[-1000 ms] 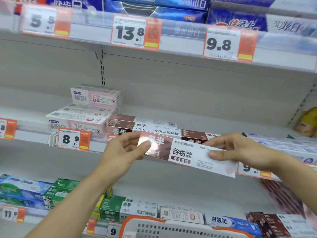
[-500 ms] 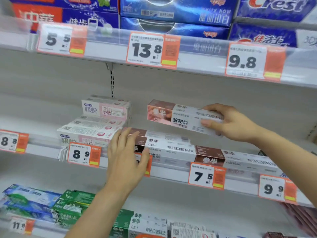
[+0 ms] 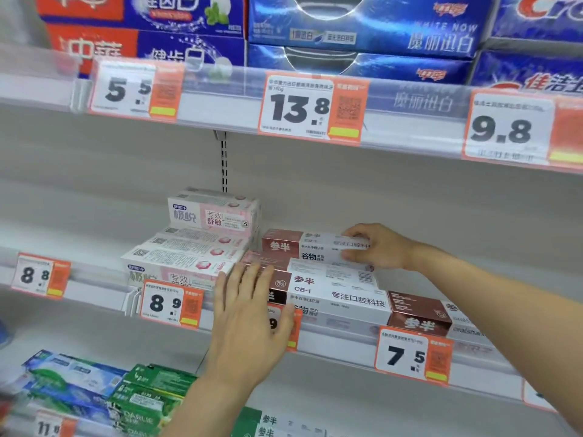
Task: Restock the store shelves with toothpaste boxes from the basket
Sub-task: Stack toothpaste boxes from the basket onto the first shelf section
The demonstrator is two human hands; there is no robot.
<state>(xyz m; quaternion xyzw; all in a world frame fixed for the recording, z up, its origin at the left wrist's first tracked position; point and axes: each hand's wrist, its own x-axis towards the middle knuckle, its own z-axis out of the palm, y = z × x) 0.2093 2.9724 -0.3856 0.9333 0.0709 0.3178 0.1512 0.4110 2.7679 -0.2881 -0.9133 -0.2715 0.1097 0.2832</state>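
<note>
Right hand [image 3: 377, 247] is pinching a toothpaste box [image 3: 310, 246], setting it atop the brown-and-white stack [image 3: 331, 288] on the middle shelf [image 3: 94, 288]. Left hand [image 3: 252, 313] is resting flat, fingers spread, steadying the stack. Basket out of view; remaining stock unknown.

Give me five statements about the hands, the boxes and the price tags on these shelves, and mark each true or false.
1. The right hand grips a brown-and-white toothpaste box by its right end. True.
2. That box sits on the top shelf beside the blue boxes. False: it is on the middle shelf, atop a like box.
3. The left hand holds a green box. False: its fingers lie straight against the front box's left end.
4. A pink-and-white stack stands left of the brown-and-white boxes. True.
5. The tag under the right forearm reads 13.8. False: 7.5.
</note>
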